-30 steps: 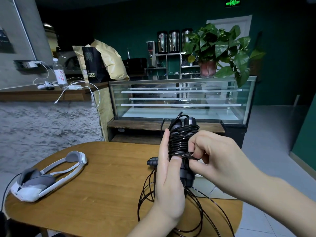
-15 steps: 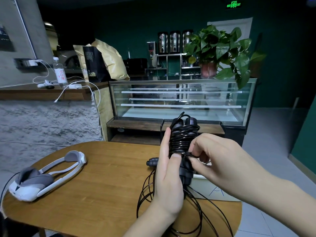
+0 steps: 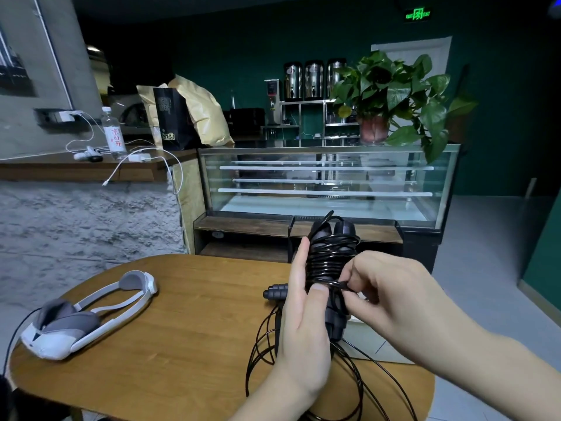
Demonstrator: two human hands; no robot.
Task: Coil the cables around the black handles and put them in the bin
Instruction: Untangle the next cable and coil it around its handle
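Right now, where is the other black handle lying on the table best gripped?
Grip the ribbed handle on its exposed left end, coming from above and the left. It lies flat on the table, and the left hand hides its right side.

Open tabletop (image 3: 194, 338) is seen between a white headset (image 3: 82, 317) at the left and loose cable loops (image 3: 264, 344) at the right; a spare black handle (image 3: 276, 291) lies beside the loops.

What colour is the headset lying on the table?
White with grey padding; the headset shows in the head view, the only one.
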